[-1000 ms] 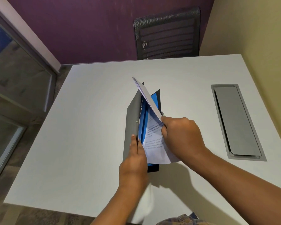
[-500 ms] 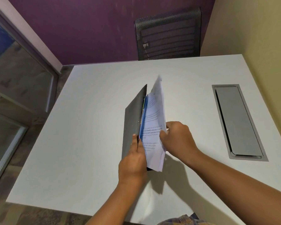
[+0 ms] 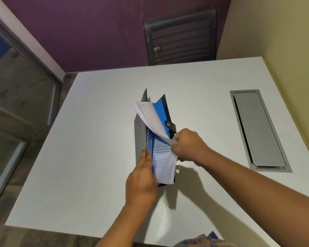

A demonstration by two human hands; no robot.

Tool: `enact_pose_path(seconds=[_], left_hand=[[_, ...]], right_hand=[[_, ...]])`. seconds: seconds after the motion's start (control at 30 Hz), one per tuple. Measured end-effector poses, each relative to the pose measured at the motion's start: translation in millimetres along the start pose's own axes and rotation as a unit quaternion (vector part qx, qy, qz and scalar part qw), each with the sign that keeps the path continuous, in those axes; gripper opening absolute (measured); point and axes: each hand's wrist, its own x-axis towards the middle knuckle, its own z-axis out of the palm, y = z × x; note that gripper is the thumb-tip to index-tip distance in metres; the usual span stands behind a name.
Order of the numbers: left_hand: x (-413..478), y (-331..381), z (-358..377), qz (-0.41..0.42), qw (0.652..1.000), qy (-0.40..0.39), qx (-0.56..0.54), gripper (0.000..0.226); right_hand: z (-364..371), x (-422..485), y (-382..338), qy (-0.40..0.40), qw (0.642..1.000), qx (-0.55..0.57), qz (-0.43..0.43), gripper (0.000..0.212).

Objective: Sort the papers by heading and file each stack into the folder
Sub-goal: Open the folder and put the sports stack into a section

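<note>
Upright, the stiff grey folder (image 3: 139, 138) holds thin curling papers (image 3: 154, 122), both hands gripping.

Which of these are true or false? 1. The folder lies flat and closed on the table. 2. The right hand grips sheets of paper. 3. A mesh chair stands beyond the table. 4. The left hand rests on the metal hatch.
1. False: the folder stands open on the table.
2. True: the right hand pinches the papers, the top sheets curling over.
3. True: the chair is behind the far edge.
4. False: the left hand holds the folder's grey cover; the hatch is untouched.
</note>
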Motion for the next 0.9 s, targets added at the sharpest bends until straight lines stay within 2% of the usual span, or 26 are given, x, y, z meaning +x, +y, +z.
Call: enact_pose_path(seconds=[0.1,0.23,0.33,0.57,0.63,0.67,0.77,0.8,0.9], left_hand=[[-3,-9,-7,-0.012,1.0,0.009,-0.019,0.066],[-9,-6,-12,-0.002,0.999,-0.024,0.032,0.075],[-12,2,-11,-0.002,0.999,-0.036,0.024,0.074],[-10,2,3,-0.007,0.998,-0.061,0.035,0.083],[-9,2,4,-0.012,0.998,-0.063,0.028,0.083],[-8,1,4,-0.011,0.998,-0.062,0.024,0.082],[-7,0,1,0.003,0.998,-0.063,-0.004,0.084],[-7,0,-1,0.012,0.998,-0.061,-0.013,0.082],[-8,5,-3,0.045,0.997,-0.051,-0.027,0.071]], right_hand=[[-18,-7,2,0.035,0.998,0.06,-0.003,0.015],[-30,-14,-4,0.034,0.998,0.058,-0.002,0.022],[-23,-7,-7,0.081,0.996,0.01,-0.038,0.028],[-12,7,-1,0.187,0.975,-0.072,-0.095,0.019],[-8,3,-2,0.205,0.96,-0.13,-0.141,0.018],[-4,0,-2,0.208,0.941,-0.181,-0.195,0.017],[13,-4,4,0.104,0.846,-0.352,-0.387,0.008],[18,-2,9,0.046,0.825,-0.379,-0.416,0.012],[34,3,16,-0.121,0.808,-0.425,-0.39,0.015]])
